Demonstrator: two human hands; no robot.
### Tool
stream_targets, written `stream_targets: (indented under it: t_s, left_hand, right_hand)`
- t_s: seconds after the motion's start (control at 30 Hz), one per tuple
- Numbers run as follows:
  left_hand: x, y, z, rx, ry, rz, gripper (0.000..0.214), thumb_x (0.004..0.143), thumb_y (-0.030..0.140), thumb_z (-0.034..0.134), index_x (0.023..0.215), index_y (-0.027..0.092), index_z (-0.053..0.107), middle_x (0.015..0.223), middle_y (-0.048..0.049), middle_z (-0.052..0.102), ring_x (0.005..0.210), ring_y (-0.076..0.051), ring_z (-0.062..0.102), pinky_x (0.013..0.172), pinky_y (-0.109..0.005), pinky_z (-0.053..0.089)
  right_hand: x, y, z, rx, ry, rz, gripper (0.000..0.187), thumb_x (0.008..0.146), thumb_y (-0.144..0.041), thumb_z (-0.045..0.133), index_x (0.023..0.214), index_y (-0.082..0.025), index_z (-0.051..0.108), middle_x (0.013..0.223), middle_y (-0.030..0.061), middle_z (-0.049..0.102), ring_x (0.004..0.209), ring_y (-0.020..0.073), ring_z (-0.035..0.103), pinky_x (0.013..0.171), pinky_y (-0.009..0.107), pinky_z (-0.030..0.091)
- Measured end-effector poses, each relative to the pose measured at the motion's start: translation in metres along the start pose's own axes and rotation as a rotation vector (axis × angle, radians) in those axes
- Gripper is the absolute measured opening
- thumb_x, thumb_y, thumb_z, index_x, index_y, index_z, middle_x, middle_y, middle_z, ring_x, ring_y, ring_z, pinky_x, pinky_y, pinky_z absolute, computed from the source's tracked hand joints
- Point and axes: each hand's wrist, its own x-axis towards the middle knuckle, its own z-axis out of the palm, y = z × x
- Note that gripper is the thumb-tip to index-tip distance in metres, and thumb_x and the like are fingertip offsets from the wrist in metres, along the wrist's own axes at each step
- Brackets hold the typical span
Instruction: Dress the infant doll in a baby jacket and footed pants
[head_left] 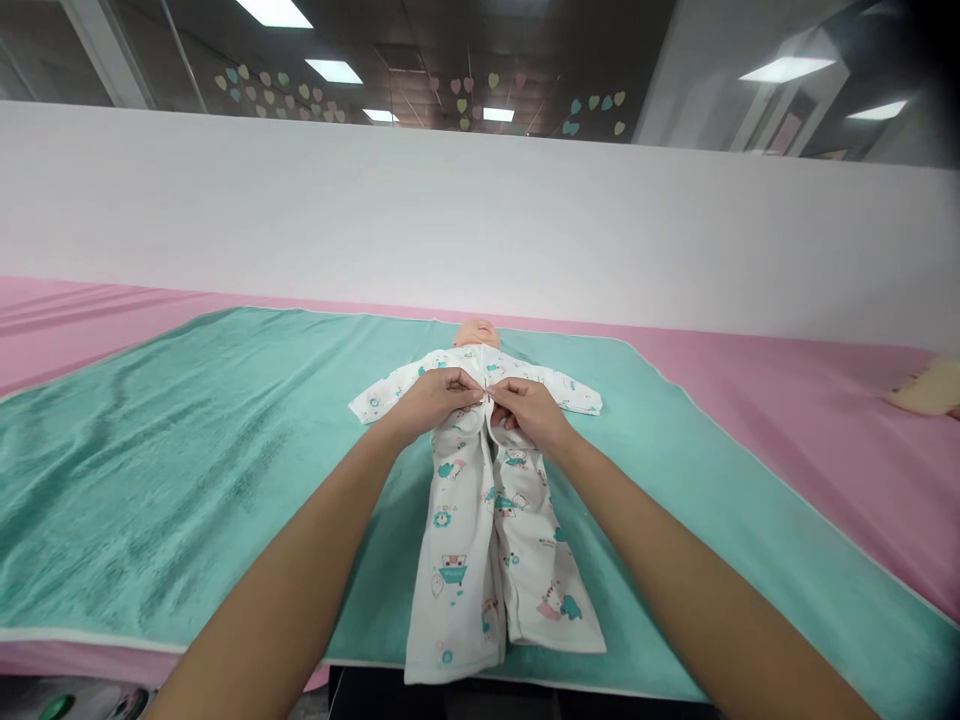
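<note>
A baby doll [477,333] lies on its back, its head at the far end, dressed in a white printed romper [457,550]. The romper's sleeves spread out to both sides and its legs stretch toward me, split by a front opening. At the chest, my left hand [444,398] pinches the left edge of the opening between thumb and fingers. Just beside it, my right hand [525,408] pinches the facing edge, and the fingertips of both hands nearly meet. Whatever fastener lies between the fingertips is too small to make out.
A teal towel [187,480] with a white edge lies under the doll, over a pink cloth [787,420]. Behind stands a white wall [480,220] with glass above it. A pale beige object [928,388] sits at the far right edge.
</note>
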Motion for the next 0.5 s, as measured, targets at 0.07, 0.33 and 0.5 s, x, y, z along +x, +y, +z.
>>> stream_targets:
  t_s: [0.07, 0.33, 0.5]
  left_hand:
    - [0.0000, -0.0001, -0.0006, -0.020, -0.004, -0.003, 0.022, 0.071, 0.037, 0.063, 0.074, 0.016, 0.062, 0.066, 0.0003, 0.058, 0.063, -0.011, 0.051, 0.057, -0.023, 0.036]
    - [0.0006, 0.0006, -0.0009, -0.038, -0.017, -0.017, 0.021, 0.070, 0.036, 0.064, 0.075, 0.015, 0.063, 0.069, -0.0002, 0.060, 0.065, -0.011, 0.052, 0.061, -0.023, 0.037]
    - [0.0018, -0.0015, -0.0019, -0.017, -0.026, 0.002, 0.023, 0.072, 0.038, 0.062, 0.077, 0.015, 0.063, 0.066, 0.0002, 0.058, 0.064, -0.011, 0.051, 0.059, -0.023, 0.036]
  right_hand:
    - [-0.0005, 0.0001, 0.0006, -0.003, 0.012, -0.002, 0.030, 0.075, -0.046, 0.061, 0.072, -0.016, 0.060, 0.056, 0.0014, 0.062, 0.051, 0.0102, 0.057, 0.047, 0.018, 0.039]
    - [-0.0019, -0.0011, 0.0025, -0.028, 0.041, -0.017, 0.032, 0.075, -0.047, 0.061, 0.068, -0.016, 0.059, 0.056, 0.0020, 0.063, 0.049, 0.0097, 0.056, 0.045, 0.018, 0.039]
    - [-0.0030, -0.0030, 0.0025, -0.033, 0.041, -0.019, 0.031, 0.076, -0.047, 0.061, 0.068, -0.016, 0.059, 0.057, 0.0017, 0.064, 0.048, 0.0095, 0.057, 0.044, 0.018, 0.039]
